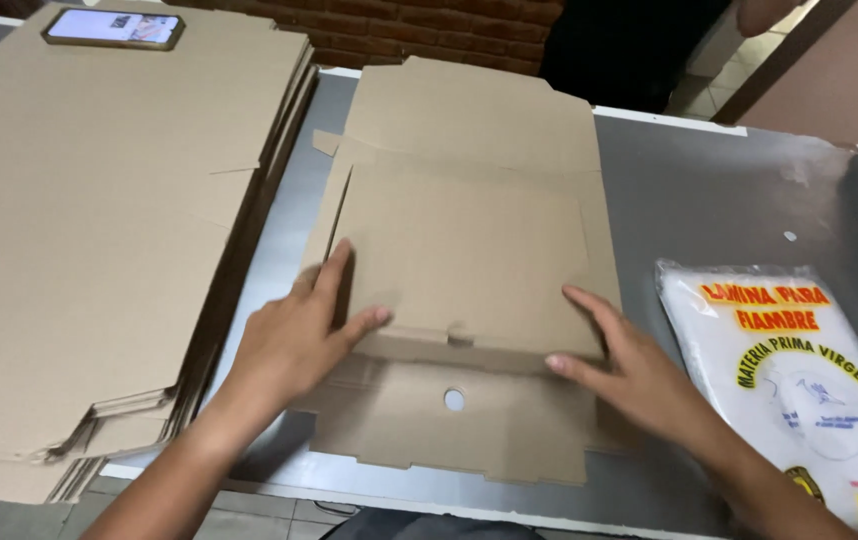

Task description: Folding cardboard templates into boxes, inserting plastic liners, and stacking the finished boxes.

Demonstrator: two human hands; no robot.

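Hands spread flat on a cardboard box blank at table centre: left hand pressing a side flap, right hand the front fold, gripping nothing. Stack lies left, packet right.

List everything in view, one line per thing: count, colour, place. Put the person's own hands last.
cardboard box blank: one, brown, partly folded, centre of the table
stack of flat cardboard: one stack, brown, left of the box blank
phone: one, dark-framed, on the stack's far end
pack of plastic sheets: one, white with yellow and red print, right side
table: one, grey, under everything
brick wall: one, reddish brown, behind the table
left hand: one, on the blank's left fold
right hand: one, on the blank's right fold
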